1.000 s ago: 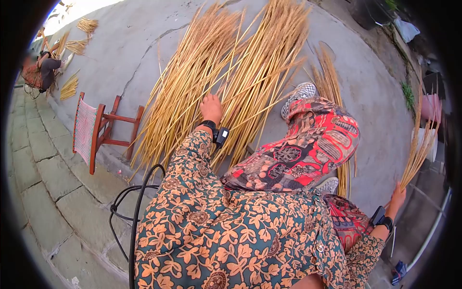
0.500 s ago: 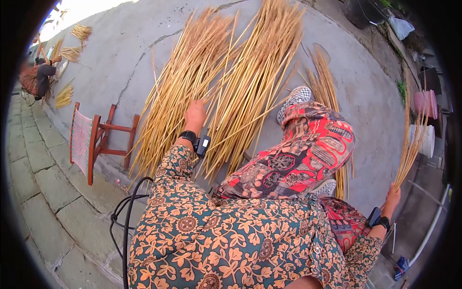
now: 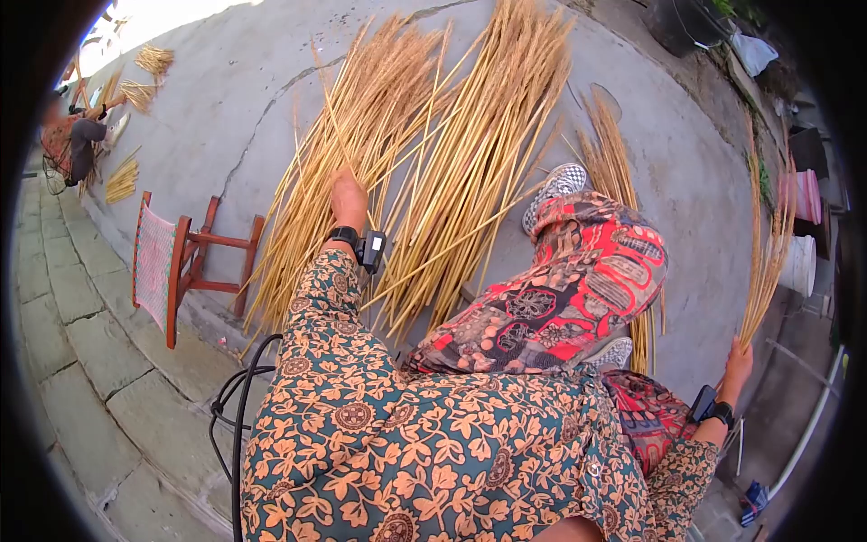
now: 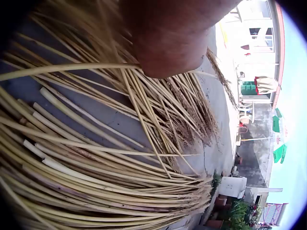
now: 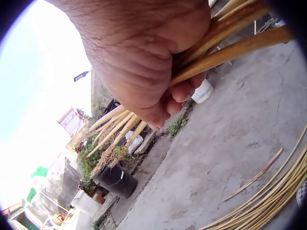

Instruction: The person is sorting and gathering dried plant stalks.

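Two broad heaps of dried straw stalks with feathery seed heads lie side by side on the ground, the left heap and the right heap. Over the left heap, my left hand pinches a stalk that slants up past the fingers. In the left wrist view this stalk runs in under the hand, and most fingers are hidden. Out at the right, my right hand grips a thin bunch of stalks with the heads upward. The right wrist view shows the fingers curled round several thick stems.
A small wooden folding stool stands at left beside a black cable. A narrower stalk bundle lies beyond my checkered shoe. Buckets, including a white one, line the right. Another person sits far left.
My left hand has moved left from the gap between the heaps onto the left heap, where a stalk now rises from its fingers. My right hand keeps its bunch, which tilts slightly left.
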`<state>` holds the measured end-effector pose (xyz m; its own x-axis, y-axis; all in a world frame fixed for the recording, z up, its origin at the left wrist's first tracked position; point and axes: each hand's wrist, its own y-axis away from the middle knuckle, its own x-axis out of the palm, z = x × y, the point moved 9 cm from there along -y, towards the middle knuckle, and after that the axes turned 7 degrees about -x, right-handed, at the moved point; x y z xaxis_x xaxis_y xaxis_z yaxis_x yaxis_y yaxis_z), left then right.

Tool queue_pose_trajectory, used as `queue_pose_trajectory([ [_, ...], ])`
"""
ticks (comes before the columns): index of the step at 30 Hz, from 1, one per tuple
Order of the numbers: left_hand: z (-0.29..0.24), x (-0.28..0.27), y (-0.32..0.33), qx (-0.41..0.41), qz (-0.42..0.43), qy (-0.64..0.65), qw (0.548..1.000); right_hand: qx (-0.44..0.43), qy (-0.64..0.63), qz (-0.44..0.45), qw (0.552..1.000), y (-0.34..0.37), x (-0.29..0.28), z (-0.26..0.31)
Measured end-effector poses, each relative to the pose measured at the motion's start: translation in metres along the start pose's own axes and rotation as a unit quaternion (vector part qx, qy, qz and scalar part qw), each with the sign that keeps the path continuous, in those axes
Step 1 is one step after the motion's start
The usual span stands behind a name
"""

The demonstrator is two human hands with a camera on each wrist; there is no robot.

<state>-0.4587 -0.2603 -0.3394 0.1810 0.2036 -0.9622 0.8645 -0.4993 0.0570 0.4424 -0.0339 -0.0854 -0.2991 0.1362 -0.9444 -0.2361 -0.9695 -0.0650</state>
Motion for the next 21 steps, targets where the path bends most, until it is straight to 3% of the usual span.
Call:
queue_pose_trajectory([
  [5, -0.015, 0.020, 0.031, 0.078, 0.007, -0.054, 0.995, -0.006, 0.005, 0.003, 1.000, -0.001, 0.001, -0.007],
  [6, -0.012, 0.028, 0.037, 0.057, 0.042, -0.054, 0.996, 0.002, -0.006, 0.010, 1.000, 0.001, 0.002, -0.006],
  [9, -0.013, 0.030, 0.046, 0.080, 0.023, -0.056, 0.995, 0.012, -0.028, 0.020, 0.999, 0.000, 0.006, -0.008],
  [11, -0.003, 0.031, 0.042, 0.020, 0.049, -0.084, 0.995, 0.011, -0.032, 0.020, 0.999, 0.003, 0.004, -0.010],
  [13, 0.011, 0.021, 0.030, -0.001, 0.053, -0.111, 0.992, 0.000, -0.033, 0.018, 0.999, 0.001, 0.004, -0.009],
  [14, 0.013, 0.020, 0.028, 0.028, 0.085, -0.134, 0.987, 0.004, -0.031, 0.015, 0.999, -0.001, 0.003, -0.011],
  [18, 0.019, -0.012, 0.021, 0.021, 0.083, -0.085, 0.993, 0.012, -0.002, 0.024, 1.000, -0.003, 0.008, -0.006],
  [21, 0.030, -0.027, 0.024, 0.063, 0.059, -0.095, 0.992, 0.014, 0.017, 0.035, 0.999, -0.002, 0.006, -0.005],
])
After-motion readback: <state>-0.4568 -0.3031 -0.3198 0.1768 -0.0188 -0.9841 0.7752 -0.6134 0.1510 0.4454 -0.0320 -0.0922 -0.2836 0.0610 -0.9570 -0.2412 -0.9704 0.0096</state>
